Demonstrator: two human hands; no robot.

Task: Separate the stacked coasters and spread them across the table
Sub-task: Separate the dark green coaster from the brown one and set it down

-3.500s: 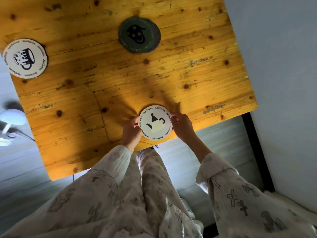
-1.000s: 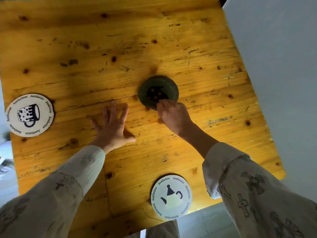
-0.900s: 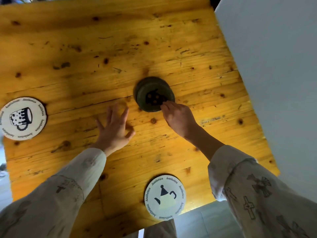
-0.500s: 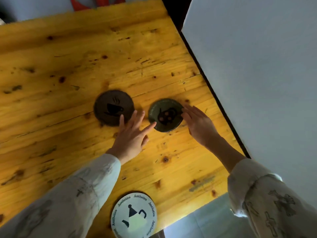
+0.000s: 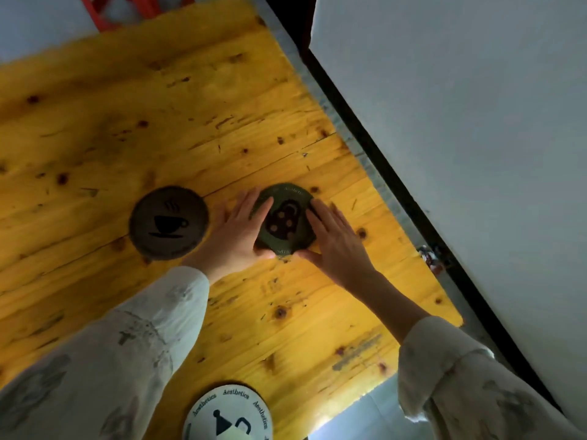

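Both hands have closed in on the green coaster (image 5: 284,217) on the tabletop (image 5: 190,128): left hand (image 5: 236,236) lays straight fingers over its left rim, right hand (image 5: 333,242) presses open against its right edge. Brown coaster (image 5: 168,222) just left of the left hand; white coaster (image 5: 227,414) well behind both.

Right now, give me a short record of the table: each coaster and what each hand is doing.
green coaster: right of centre, flat, between both hands
brown coaster: left of it, apart, untouched
white coaster: near edge, cut off by frame
left hand: straight fingers on green coaster
right hand: straight fingers at its right rim
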